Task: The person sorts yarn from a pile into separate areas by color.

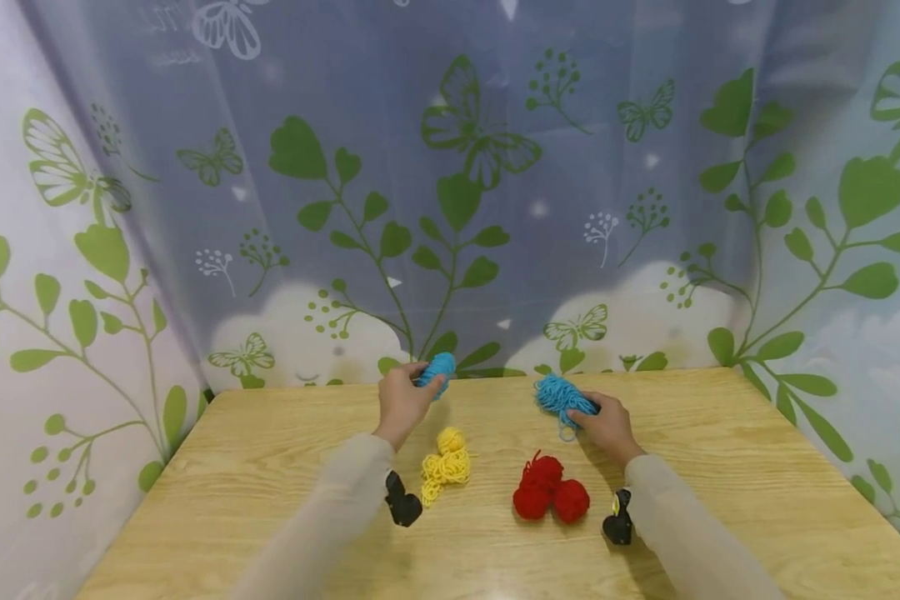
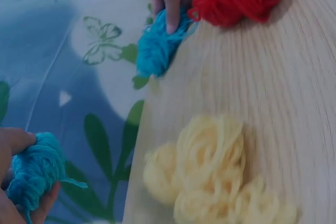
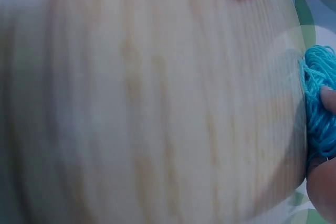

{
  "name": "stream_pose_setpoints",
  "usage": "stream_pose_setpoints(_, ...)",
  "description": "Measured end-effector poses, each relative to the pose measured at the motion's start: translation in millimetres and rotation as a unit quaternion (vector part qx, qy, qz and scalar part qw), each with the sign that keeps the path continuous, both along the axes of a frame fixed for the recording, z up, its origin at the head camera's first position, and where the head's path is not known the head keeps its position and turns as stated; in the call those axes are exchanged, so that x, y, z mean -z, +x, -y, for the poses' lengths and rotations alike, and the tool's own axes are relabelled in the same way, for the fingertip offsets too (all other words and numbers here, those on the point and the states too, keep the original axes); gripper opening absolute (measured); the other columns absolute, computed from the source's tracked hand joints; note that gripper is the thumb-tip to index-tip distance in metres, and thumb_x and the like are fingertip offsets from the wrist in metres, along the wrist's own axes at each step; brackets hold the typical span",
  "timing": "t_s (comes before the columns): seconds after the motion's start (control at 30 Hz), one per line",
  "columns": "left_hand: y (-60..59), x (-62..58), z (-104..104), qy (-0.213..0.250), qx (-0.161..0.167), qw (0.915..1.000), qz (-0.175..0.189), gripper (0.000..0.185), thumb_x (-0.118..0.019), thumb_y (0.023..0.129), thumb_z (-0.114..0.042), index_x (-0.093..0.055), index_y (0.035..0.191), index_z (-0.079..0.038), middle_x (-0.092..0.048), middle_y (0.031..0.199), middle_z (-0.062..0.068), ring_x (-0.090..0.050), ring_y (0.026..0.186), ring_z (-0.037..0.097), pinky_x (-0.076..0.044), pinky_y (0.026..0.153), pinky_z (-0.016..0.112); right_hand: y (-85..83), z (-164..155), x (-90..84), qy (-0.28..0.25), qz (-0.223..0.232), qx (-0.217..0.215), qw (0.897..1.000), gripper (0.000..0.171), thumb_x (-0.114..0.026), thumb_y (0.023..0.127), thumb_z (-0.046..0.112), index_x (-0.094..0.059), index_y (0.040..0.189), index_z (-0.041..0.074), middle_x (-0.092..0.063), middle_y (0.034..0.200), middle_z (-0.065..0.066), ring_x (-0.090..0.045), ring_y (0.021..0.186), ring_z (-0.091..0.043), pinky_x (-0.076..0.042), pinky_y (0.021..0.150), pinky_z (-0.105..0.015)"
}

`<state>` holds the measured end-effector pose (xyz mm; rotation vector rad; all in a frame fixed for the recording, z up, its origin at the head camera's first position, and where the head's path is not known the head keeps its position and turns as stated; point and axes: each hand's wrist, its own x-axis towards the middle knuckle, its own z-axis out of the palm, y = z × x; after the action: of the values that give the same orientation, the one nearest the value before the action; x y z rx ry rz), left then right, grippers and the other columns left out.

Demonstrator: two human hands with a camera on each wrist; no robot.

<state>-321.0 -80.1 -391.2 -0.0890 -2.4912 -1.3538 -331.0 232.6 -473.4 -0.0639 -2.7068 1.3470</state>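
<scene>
My left hand (image 1: 403, 398) holds a small ball of blue yarn (image 1: 438, 369) just above the far edge of the wooden table (image 1: 270, 467); in the left wrist view the same blue yarn ball (image 2: 32, 171) sits in its fingers. My right hand (image 1: 607, 423) grips a looser bundle of blue yarn (image 1: 561, 397) on the table, seen also as the blue bundle (image 3: 318, 103) in the right wrist view. A yellow yarn pile (image 1: 446, 463) and red yarn balls (image 1: 546, 490) lie nearer to me, between my forearms.
A curtain printed with green leaves and butterflies (image 1: 457, 183) hangs right behind the table and wraps around both sides. Black wrist-camera mounts (image 1: 403, 502) sit on both sleeves. Bare wood stretches left, right and toward the near edge.
</scene>
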Motion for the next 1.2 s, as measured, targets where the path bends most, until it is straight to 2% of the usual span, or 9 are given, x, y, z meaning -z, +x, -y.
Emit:
stream_pose_setpoints(0.3,-6.2,20.2,-61,0.024,0.019,0.9995,-0.001,0.037,-0.072,0.087,-0.02,-0.067,0.117,0.0,-0.069,0.109,0.015,-0.065,0.097,0.027,-0.056,0.078,0.036,1.1,1,0.3,-0.001,-0.006,0.002,1.0,0.05,-0.063,0.093,0.013,-0.048,0.136,-0.008,-0.047,0.138,-0.029,-0.04,0.13,-0.044,-0.035,0.105,-0.054)
stream_pose_setpoints(0.57,-10.0,40.7,-97,0.057,0.003,0.9981,0.023,0.035,-0.07,0.088,-0.019,-0.067,0.116,0.002,-0.068,0.109,0.017,-0.063,0.101,0.032,-0.054,0.082,0.041,1.1,1,0.7,-0.001,-0.018,0.0,1.0,0.049,-0.064,0.092,0.013,-0.05,0.134,-0.009,-0.049,0.136,-0.029,-0.042,0.128,-0.044,-0.038,0.103,-0.054)
stream_pose_setpoints(0.93,-12.0,72.9,-114,0.041,-0.025,0.9987,0.018,0.03,-0.076,0.082,-0.017,-0.072,0.107,0.0,-0.07,0.103,0.014,-0.064,0.1,0.033,-0.053,0.085,0.044,-0.2,0,4.4,-0.011,-0.011,0.001,1.0,0.048,-0.063,0.093,0.013,-0.05,0.134,-0.009,-0.048,0.137,-0.028,-0.042,0.129,-0.043,-0.038,0.104,-0.053)
stream_pose_setpoints(1.03,-10.2,76.4,-115,0.029,-0.029,0.9991,0.013,0.03,-0.078,0.08,-0.015,-0.073,0.104,0.001,-0.071,0.101,0.015,-0.066,0.098,0.032,-0.053,0.084,0.043,-1.1,-1,4.6,-0.011,-0.011,0.004,1.0,0.048,-0.063,0.093,0.014,-0.05,0.133,-0.009,-0.049,0.136,-0.028,-0.042,0.129,-0.043,-0.038,0.104,-0.053)
stream_pose_setpoints(1.2,-8.4,74.5,-114,0.012,-0.024,0.9995,0.016,0.031,-0.078,0.08,-0.015,-0.073,0.106,0.002,-0.071,0.102,0.016,-0.066,0.1,0.032,-0.053,0.085,0.043,-2.1,-1,5.7,-0.007,-0.012,0.004,1.0,0.048,-0.063,0.093,0.014,-0.05,0.134,-0.009,-0.049,0.137,-0.028,-0.042,0.129,-0.043,-0.037,0.105,-0.053)
